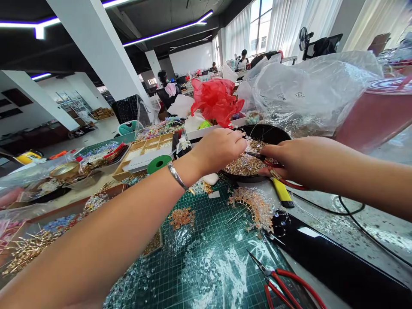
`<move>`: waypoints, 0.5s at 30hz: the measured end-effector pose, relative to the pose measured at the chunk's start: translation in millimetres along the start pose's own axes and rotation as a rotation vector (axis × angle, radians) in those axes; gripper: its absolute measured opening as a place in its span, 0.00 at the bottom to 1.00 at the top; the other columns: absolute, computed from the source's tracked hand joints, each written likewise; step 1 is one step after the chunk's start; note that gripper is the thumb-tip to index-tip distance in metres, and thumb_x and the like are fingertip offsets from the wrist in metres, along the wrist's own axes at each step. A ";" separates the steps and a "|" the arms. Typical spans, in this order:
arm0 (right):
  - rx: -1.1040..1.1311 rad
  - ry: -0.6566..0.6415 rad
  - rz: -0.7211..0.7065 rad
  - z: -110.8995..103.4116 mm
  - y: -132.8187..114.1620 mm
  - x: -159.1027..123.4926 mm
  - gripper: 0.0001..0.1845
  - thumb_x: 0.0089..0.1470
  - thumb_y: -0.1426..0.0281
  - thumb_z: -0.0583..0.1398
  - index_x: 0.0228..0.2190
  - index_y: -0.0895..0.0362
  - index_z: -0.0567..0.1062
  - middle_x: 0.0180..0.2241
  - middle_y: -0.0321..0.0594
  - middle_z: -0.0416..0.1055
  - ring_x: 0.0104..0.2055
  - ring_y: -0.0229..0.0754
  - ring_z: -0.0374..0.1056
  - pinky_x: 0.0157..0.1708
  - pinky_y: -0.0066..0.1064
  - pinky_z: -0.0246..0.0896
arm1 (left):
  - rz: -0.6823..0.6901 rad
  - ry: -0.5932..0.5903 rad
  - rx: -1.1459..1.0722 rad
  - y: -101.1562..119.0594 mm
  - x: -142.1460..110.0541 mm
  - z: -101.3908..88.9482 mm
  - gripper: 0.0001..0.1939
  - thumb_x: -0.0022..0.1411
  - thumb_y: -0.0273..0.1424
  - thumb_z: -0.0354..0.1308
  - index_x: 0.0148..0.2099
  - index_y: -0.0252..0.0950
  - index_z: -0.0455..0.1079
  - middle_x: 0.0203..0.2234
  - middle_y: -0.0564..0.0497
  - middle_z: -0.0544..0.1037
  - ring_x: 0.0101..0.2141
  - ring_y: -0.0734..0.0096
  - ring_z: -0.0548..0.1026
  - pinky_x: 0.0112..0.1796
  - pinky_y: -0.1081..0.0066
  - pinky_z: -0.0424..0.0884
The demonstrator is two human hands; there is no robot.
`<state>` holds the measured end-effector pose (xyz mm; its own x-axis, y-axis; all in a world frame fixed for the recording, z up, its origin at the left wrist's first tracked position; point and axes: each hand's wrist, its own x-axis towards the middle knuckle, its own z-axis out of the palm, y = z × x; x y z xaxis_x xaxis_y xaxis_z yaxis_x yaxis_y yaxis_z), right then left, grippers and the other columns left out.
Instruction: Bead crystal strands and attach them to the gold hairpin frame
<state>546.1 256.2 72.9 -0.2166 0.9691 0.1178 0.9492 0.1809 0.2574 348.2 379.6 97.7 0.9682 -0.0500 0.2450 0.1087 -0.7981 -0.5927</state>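
Observation:
My left hand [222, 148], a silver bangle on its wrist, is closed above the left side of a black bowl [277, 134]. What its fingers hold is mostly hidden; small clear beads and thin wires show around the fingertips. My right hand [285, 161] grips red-handled scissors [273, 171] over the bowl's right side, their dark tips pointing toward my left hand. Gold wire clippings [246, 165] fill the bowl. On the green cutting mat [199, 210] in front lie a peach-and-clear beaded hair ornament [254, 208] and a pile of peach beads [182, 217].
Red-handled pliers [273, 274] lie at the mat's front, near loose clear beads [206, 266]. A yellow lighter [283, 193], black panel [337, 257] and cable are at right. A green spool [159, 164] and bead trays stand left; plastic bags [215, 98] and a large cup [376, 111] lie beyond.

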 end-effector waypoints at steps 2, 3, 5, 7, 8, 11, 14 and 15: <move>-0.009 -0.009 0.021 -0.4 3.7 6.3 0.20 0.61 0.51 0.52 0.41 0.53 0.72 0.27 0.43 0.76 0.26 0.49 0.71 0.23 0.35 0.43 | -0.034 -0.015 0.000 -2.0 3.0 3.2 0.15 0.69 0.21 0.43 0.44 0.30 0.71 0.37 0.42 0.79 0.38 0.58 0.76 0.37 0.62 0.69; -0.015 -0.009 0.028 -0.8 4.7 8.3 0.21 0.61 0.50 0.52 0.42 0.53 0.72 0.28 0.43 0.76 0.27 0.50 0.71 0.22 0.35 0.42 | -0.038 -0.017 0.004 -2.3 3.8 4.4 0.15 0.69 0.21 0.43 0.44 0.30 0.71 0.37 0.42 0.79 0.38 0.57 0.77 0.36 0.62 0.69; -0.027 -0.010 0.038 -2.0 5.5 10.5 0.22 0.60 0.48 0.52 0.41 0.51 0.73 0.28 0.43 0.77 0.26 0.51 0.71 0.22 0.35 0.40 | -0.029 -0.019 0.010 -1.9 4.5 5.4 0.15 0.69 0.20 0.42 0.44 0.30 0.71 0.36 0.42 0.79 0.38 0.57 0.77 0.36 0.62 0.68; -0.032 -0.009 0.047 -3.3 5.5 10.8 0.23 0.59 0.47 0.52 0.40 0.50 0.74 0.28 0.43 0.77 0.26 0.51 0.71 0.21 0.35 0.40 | -0.018 -0.018 0.015 -1.1 4.6 5.0 0.16 0.69 0.20 0.42 0.44 0.30 0.72 0.36 0.42 0.78 0.38 0.57 0.77 0.36 0.62 0.68; -0.031 -0.007 0.052 -3.8 5.4 10.5 0.24 0.58 0.46 0.53 0.41 0.50 0.75 0.28 0.43 0.78 0.26 0.51 0.71 0.21 0.35 0.41 | -0.018 -0.018 0.018 -0.7 4.6 4.4 0.16 0.69 0.21 0.42 0.44 0.30 0.72 0.35 0.42 0.78 0.38 0.58 0.77 0.35 0.62 0.68; -0.021 0.003 0.057 -4.2 6.1 8.4 0.28 0.57 0.43 0.52 0.45 0.49 0.75 0.30 0.44 0.78 0.26 0.52 0.71 0.22 0.36 0.45 | -0.014 -0.014 0.025 0.3 4.5 2.0 0.16 0.69 0.21 0.41 0.43 0.30 0.72 0.35 0.42 0.78 0.37 0.57 0.76 0.35 0.62 0.67; -0.019 0.017 0.050 -2.1 7.9 5.5 0.29 0.56 0.42 0.52 0.45 0.49 0.75 0.31 0.45 0.79 0.27 0.54 0.72 0.22 0.37 0.46 | -0.002 -0.003 0.022 1.5 4.6 -0.3 0.16 0.70 0.21 0.41 0.43 0.30 0.72 0.35 0.42 0.78 0.38 0.57 0.76 0.35 0.62 0.67; -0.020 0.020 0.043 -1.1 8.7 4.5 0.29 0.57 0.42 0.52 0.45 0.49 0.75 0.31 0.46 0.79 0.28 0.55 0.72 0.22 0.37 0.46 | -0.002 -0.002 0.020 1.9 4.8 -0.8 0.16 0.70 0.21 0.41 0.43 0.30 0.72 0.35 0.42 0.78 0.38 0.57 0.77 0.35 0.62 0.67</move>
<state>553.1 262.0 76.7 -0.1804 0.9724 0.1480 0.9532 0.1357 0.2703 352.8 377.3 98.3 0.9685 -0.0474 0.2446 0.1150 -0.7859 -0.6075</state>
